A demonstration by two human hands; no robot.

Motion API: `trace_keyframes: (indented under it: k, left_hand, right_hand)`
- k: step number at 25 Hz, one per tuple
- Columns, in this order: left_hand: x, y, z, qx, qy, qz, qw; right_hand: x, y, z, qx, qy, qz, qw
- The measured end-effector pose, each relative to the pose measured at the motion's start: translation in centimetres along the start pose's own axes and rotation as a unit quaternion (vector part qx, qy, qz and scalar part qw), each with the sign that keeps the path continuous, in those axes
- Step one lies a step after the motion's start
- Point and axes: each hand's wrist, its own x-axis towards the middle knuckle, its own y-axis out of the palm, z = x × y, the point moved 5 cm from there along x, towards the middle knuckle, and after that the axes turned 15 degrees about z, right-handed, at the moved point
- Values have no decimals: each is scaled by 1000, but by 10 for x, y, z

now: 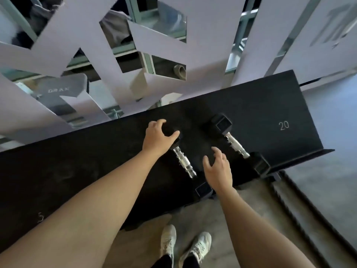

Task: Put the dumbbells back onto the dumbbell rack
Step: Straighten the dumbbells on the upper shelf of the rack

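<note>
Two black hex dumbbells with chrome handles lie side by side on the black rack shelf [270, 113]. My left hand [157, 138] is cupped over the far head of the left dumbbell [184, 163], fingers curled around it. The near head of that dumbbell sits at the shelf's front edge. My right hand [218, 167] hovers between the two dumbbells, fingers spread and holding nothing. The right dumbbell [236, 145] rests untouched, its near head at the front lip of the shelf.
The shelf carries painted numbers, "20" [284, 125] at the right and "5" [40, 217] at the near left. A mirrored wall with pale geometric panels [154, 45] stands right behind the rack. My white shoes [185, 246] stand on the floor below the shelf.
</note>
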Motion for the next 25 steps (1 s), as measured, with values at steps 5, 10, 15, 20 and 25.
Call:
trace_keyframes:
  k: [5,10,15,20,25]
  left_hand:
    - [52,44,35,7,-74,52,996]
    - [63,49,34,11,-64,-43,997]
    - [77,57,11,66,-5,-3,998]
    - [79,65,2,84,19,0,996]
    - [77,64,-3,156,-27,18,987]
  right_hand:
    - [28,67,-47,14,59,65,996]
    - [34,77,-59,43,131,57,989]
    - [28,86,-63,129,171,46,976]
    - [22,92,-65,162,177,47,970]
    - [23,85,-66,127,149,96,976]
